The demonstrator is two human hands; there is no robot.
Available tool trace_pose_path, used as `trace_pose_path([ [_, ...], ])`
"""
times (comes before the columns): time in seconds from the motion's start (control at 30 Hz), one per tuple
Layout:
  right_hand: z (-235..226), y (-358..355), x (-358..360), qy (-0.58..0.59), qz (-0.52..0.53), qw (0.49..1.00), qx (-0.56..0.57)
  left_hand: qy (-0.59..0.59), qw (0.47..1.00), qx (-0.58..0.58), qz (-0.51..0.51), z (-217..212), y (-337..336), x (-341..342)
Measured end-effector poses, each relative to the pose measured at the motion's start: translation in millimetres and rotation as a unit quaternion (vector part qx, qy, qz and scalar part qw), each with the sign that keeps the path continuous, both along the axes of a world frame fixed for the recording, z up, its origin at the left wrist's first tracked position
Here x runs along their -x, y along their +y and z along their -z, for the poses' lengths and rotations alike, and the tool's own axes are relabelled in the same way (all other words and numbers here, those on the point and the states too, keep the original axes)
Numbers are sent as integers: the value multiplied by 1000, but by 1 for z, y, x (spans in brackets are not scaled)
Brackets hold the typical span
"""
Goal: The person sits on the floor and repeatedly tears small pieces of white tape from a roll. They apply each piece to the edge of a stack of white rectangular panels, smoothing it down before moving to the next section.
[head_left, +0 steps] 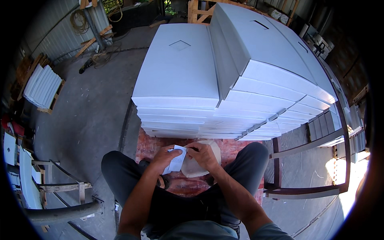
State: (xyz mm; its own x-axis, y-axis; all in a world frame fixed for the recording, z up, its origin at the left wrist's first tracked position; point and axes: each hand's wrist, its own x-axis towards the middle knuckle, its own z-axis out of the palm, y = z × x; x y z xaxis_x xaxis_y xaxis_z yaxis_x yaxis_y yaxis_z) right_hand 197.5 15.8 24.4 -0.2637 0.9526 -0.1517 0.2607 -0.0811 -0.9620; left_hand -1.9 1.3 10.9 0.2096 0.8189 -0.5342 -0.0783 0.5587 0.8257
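Observation:
Between my knees, my left hand [161, 159] is closed on a small white piece of paper [176, 163] that looks folded or stacked, with faint marks on it. The fingers of my right hand [205, 156] are pinched together at the paper's upper right corner. What exactly lies between those fingertips is too small to make out. Below both hands, a pale, roundish, bag-like thing [195, 169] rests on the worn red platform [190, 187]. Just ahead rises a stack of flat white cartons [176, 64], close beyond my hands.
A taller carton stack [276, 48] stands at the right, bound by a dark strap. Dark metal frame rails [312, 145] run along the right side. More white panels [44, 88] lie on a pallet at the left, with a curved metal bar [64, 214] lower down.

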Motion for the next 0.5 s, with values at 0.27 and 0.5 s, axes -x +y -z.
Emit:
trace_pose_path([
  [0.27, -11, -6, 6, -88, 46, 972, -211, -24, 998, 26, -44, -8, 0, -4],
  [0.5, -6, -8, 9, -126, 54, 970, -200, 37, 997, -62, -15, 4, -5, -11],
])
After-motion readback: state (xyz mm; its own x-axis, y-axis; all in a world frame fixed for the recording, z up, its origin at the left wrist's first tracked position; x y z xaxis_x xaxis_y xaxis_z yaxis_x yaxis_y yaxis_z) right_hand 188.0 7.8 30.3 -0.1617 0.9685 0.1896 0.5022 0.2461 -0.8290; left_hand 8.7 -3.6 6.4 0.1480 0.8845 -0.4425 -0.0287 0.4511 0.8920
